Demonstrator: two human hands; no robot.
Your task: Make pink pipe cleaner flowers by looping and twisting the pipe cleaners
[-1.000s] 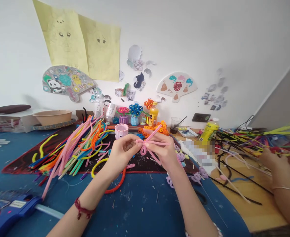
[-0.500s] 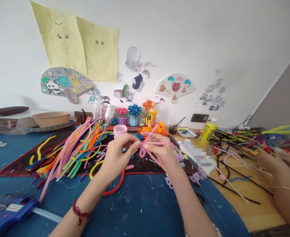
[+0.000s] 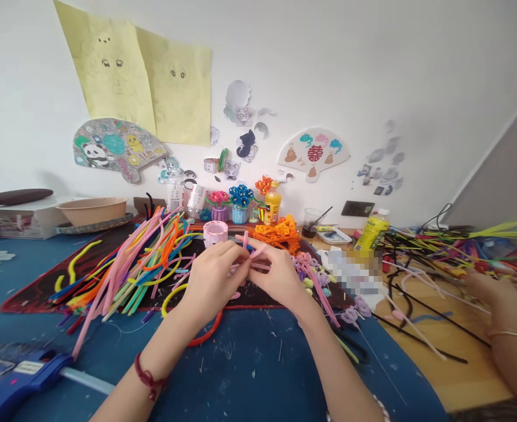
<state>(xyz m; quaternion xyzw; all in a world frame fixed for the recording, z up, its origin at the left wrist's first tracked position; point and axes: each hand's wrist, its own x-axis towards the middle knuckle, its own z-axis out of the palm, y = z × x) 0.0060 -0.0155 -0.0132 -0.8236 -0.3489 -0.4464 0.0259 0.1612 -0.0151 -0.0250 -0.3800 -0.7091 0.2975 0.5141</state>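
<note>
Both my hands meet in the middle, above the dark mat point(image 3: 122, 310). My left hand point(image 3: 217, 275) pinches a pink pipe cleaner point(image 3: 258, 252) between thumb and fingers. From the other side, my right hand point(image 3: 281, 280) grips it too, fingertips touching those of the left. Pink ends stick up and cross between the fingers; the part gripped is mostly hidden. Just behind sits a pink-and-white cup point(image 3: 215, 230). Beside my right hand lie a pink looped piece with long stems point(image 3: 322, 287) and purple loops point(image 3: 349, 317).
A pile of coloured pipe cleaners point(image 3: 122, 258) lies left, with a blue glue gun point(image 3: 25, 375) nearer. Finished pipe-cleaner flowers point(image 3: 241, 196), an orange bundle point(image 3: 280, 233) and a juice bottle point(image 3: 272, 205) stand behind. A co-worker's hands point(image 3: 496, 293) are at far right.
My hands have drawn closer together, and the right has shifted slightly left and down. The small pink loop that hung below my fingers is now mostly covered. More pink stems show beside my right arm.
</note>
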